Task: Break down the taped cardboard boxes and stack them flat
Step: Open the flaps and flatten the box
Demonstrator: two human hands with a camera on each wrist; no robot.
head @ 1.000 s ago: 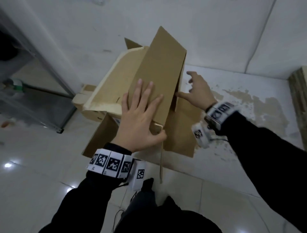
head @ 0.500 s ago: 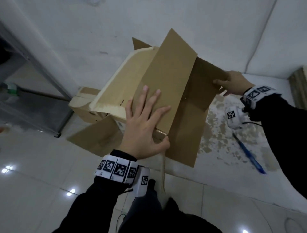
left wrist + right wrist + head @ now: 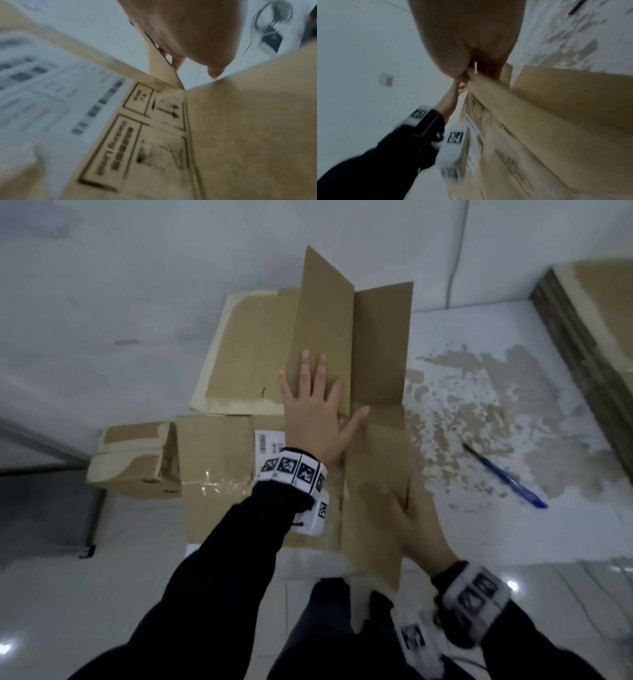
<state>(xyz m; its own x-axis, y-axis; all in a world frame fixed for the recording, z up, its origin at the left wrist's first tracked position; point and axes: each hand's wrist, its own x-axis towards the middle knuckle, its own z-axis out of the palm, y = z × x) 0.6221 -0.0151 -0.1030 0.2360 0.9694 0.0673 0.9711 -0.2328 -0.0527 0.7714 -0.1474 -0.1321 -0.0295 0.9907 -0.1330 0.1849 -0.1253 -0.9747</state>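
Observation:
A brown cardboard box [image 3: 376, 344] with a white shipping label [image 3: 270, 440] lies opened out on the floor, its far flaps still angled up. My left hand [image 3: 315, 405] presses flat on its middle, fingers straight and spread. My right hand [image 3: 418, 529] grips the right edge of the near flap [image 3: 373, 508], thumb on top and fingers underneath. The right wrist view shows that hand [image 3: 467, 40] pinching the cardboard edge [image 3: 539, 121]. In the left wrist view the palm [image 3: 188, 33] hovers over printed handling marks [image 3: 164, 108] on the box.
A flattened carton with pale torn edges [image 3: 239, 354] lies under the box against the wall. A small taped box [image 3: 133, 460] sits at the left beside a metal rack leg [image 3: 92, 525]. A blue pen [image 3: 503, 477] lies on the stained floor. Flat cardboard is stacked at the right [image 3: 599, 320].
My right hand left the far right flap and came back to grip the near flap. The box has dropped lower and flatter under my left hand.

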